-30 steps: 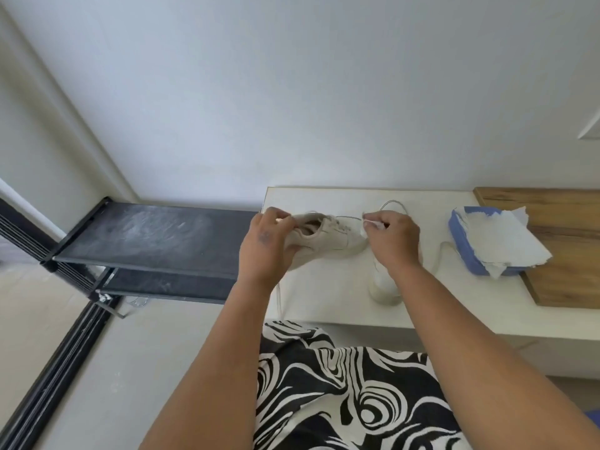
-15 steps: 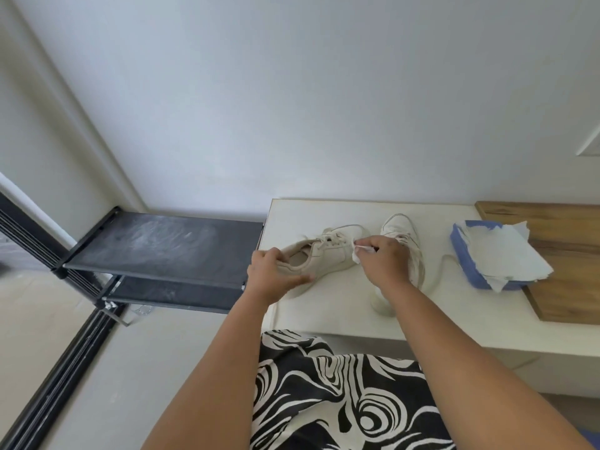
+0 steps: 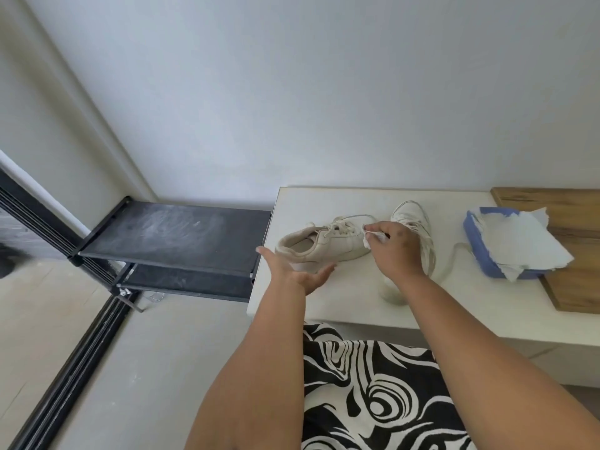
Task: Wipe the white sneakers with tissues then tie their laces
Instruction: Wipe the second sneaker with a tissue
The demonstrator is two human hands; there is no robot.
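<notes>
Two white sneakers rest on a white bench (image 3: 350, 303). The left sneaker (image 3: 324, 243) lies tilted, toe to the right, laces loose. My left hand (image 3: 293, 271) cups it from below at the heel side, fingers spread, palm up. My right hand (image 3: 394, 246) pinches a small crumpled tissue (image 3: 370, 239) against that sneaker's toe and lace area. The second sneaker (image 3: 414, 228) stands behind my right hand, mostly hidden by it; its loose lace trails to the right.
A blue tissue pack (image 3: 487, 258) with loose white sheets (image 3: 522, 245) sits at the bench's right, overlapping a wooden board (image 3: 571, 222). A black two-tier shoe rack (image 3: 175, 235) stands left of the bench. My patterned black-and-white clothing (image 3: 373, 394) fills the foreground.
The sneaker has come down from mid-air onto the bench. My left hand slid from gripping its heel to an open palm beneath it. My right hand keeps the tissue on it.
</notes>
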